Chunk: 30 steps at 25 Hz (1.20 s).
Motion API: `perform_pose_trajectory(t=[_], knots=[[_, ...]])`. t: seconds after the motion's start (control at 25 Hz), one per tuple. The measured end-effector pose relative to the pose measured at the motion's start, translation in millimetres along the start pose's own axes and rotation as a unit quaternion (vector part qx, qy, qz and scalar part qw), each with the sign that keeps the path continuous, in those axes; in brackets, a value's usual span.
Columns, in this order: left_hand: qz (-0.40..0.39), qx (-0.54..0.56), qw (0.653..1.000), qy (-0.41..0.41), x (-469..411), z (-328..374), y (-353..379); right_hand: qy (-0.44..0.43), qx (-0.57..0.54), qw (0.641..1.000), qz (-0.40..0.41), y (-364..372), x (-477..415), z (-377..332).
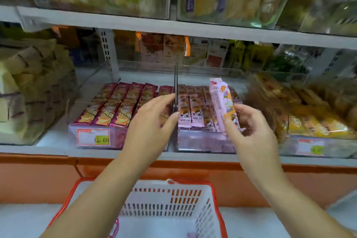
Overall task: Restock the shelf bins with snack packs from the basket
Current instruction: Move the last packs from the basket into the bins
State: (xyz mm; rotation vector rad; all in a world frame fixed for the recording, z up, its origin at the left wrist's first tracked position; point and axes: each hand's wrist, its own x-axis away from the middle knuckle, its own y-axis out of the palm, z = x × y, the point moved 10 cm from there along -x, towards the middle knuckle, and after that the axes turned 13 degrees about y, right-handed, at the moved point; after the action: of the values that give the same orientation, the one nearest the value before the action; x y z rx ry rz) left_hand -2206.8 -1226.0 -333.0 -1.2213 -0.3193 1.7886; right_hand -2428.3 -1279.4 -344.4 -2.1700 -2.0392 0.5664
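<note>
Right hand at centre right, fingers curled round a pink-and-orange plastic snack pack, pack upright above the clear plastic bin of pink packs, left hand fingers straight, apart, empty, white slotted basket with red rim at bottom centre.

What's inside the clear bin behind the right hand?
Rows of pink snack packs fill the bin. The right hand and the pack it holds cover the bin's right part, so what lies there is hidden.
</note>
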Motion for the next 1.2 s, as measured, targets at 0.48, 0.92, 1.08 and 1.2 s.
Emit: perform_pose_trajectory(t=[0.48, 0.92, 1.08, 1.2], knots=[[-0.02, -0.005, 1.0, -0.01, -19.9, -27.4, 45.5, -0.036, 0.168, 0.985, -0.01, 54.9, -49.1, 12.5], [-0.179, 0.113, 0.933, -0.292, 269.8, -153.1, 133.9, 0.358, 0.246, 0.852, -0.293, 145.8, 127.8, 283.2], [-0.29, 0.143, 0.851, -0.413, 381.5, -188.7, 169.9, 0.411, 0.362, 0.775, -0.316, 159.9, 171.8, 367.3], [-0.301, 0.148, 0.817, -0.468, 403.4, -202.4, 170.8, 0.383, 0.436, 0.752, -0.312, 171.2, 195.3, 391.4]])
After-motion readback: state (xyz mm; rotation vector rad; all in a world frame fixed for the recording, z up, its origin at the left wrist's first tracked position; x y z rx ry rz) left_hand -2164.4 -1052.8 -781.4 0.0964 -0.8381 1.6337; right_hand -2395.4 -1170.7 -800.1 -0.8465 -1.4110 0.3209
